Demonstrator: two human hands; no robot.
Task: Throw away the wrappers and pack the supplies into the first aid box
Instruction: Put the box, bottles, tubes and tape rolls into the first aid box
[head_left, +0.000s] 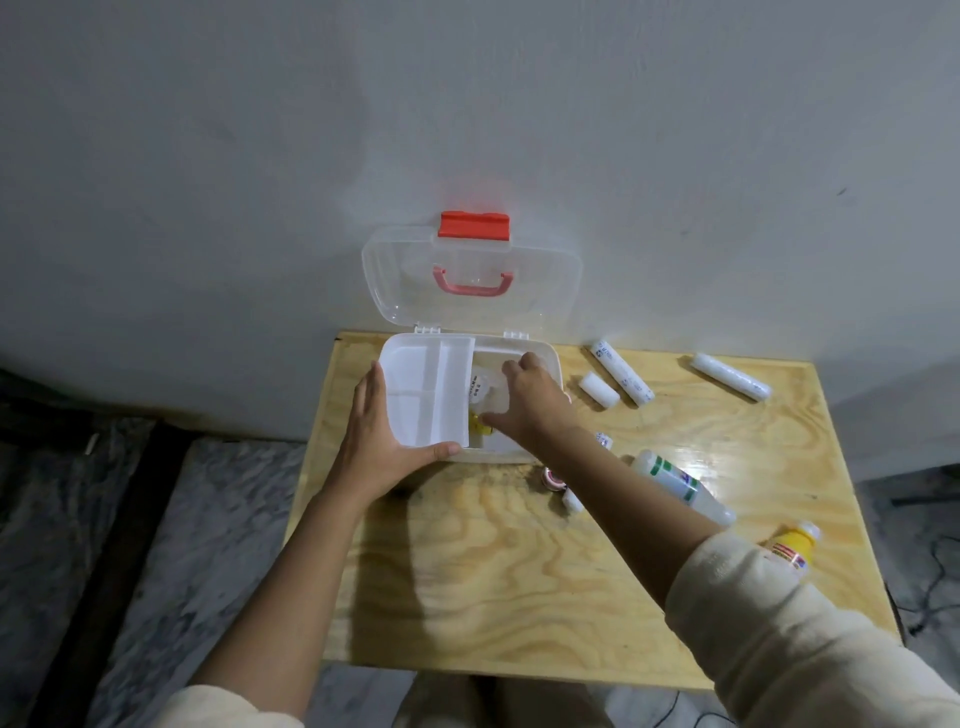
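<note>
The first aid box (540, 358) stands open at the table's far edge, its clear lid (470, 275) with red latch leaning on the wall. My left hand (382, 441) grips the white divided tray (426, 389), shifted to the box's left side. Inside the box, my right hand (524, 400) rests on a clear white bottle (480, 395), fingers around it; a yellow item (480, 423) lies beneath. Right of the box lie wrapped gauze rolls (621, 371) (730, 375), a short roll (599, 388), a large clear bottle (683, 486) and a yellow bottle (792, 548).
The plywood table (519, 597) stands against a grey wall. A small tape roll (553, 478) and a small white piece (571, 501) lie near my right forearm. Marble-patterned floor and a dark strip are to the left; cables lie at the right.
</note>
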